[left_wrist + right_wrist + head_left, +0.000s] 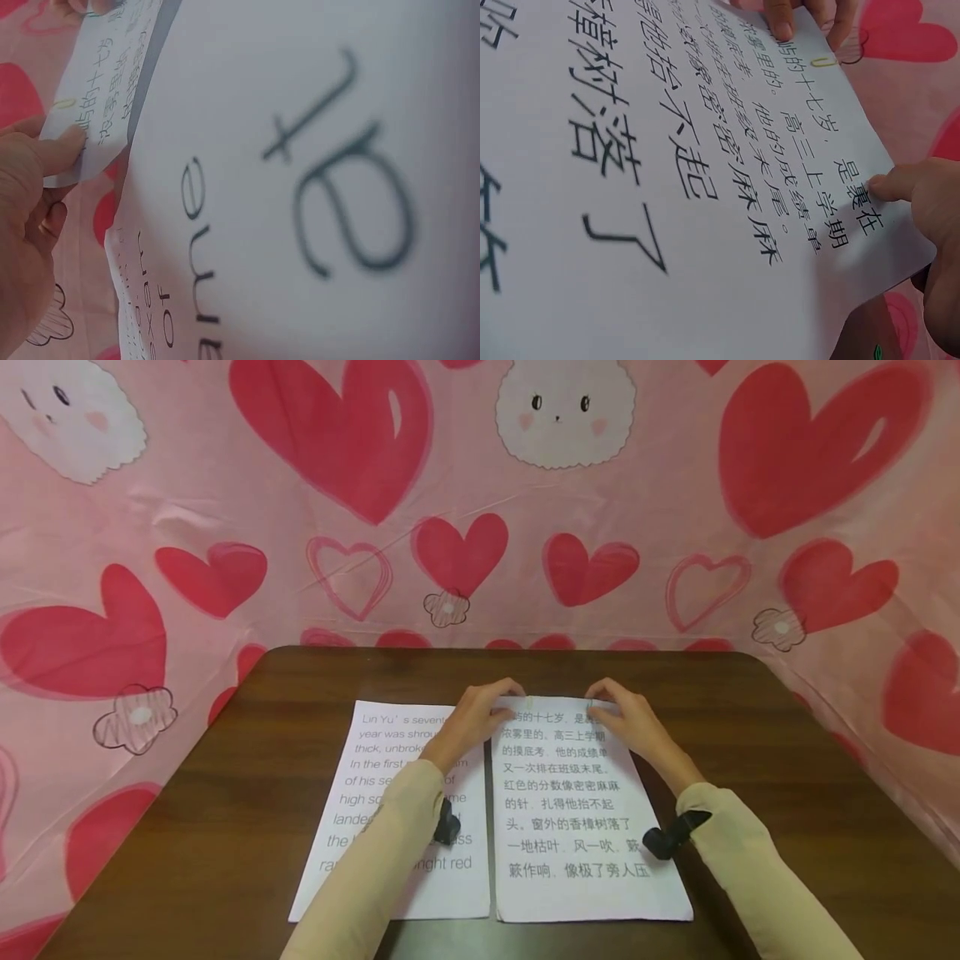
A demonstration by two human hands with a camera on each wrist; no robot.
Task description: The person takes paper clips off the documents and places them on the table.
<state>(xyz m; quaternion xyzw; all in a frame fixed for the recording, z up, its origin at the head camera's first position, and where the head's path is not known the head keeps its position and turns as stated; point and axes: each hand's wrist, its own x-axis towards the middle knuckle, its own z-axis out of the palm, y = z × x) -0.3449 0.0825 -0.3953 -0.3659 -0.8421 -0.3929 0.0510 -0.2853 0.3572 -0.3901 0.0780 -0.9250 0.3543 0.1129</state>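
Note:
A stack of white paper printed with Chinese text (570, 897) lies on the right, its top edge between both hands. At its upper left corner my left hand (471, 718) pinches the paper, thumb on the printed face and fingers behind. The upper right corner is held the same way by my right hand (637, 722), whose thumb (896, 182) presses beside the first line. A yellow paper clip (823, 63) sits on the top edge between the hands. To the left lies a sheet with English text (322, 893), partly covered by my left forearm.
Both papers lie side by side on a dark brown wooden table (202, 827), with a narrow gap between them. Behind it hangs a pink cloth (465, 477) with red hearts. A small green piece (877, 351) shows beyond the paper's right edge. Black wrist cameras (447, 823) sit on both sleeves.

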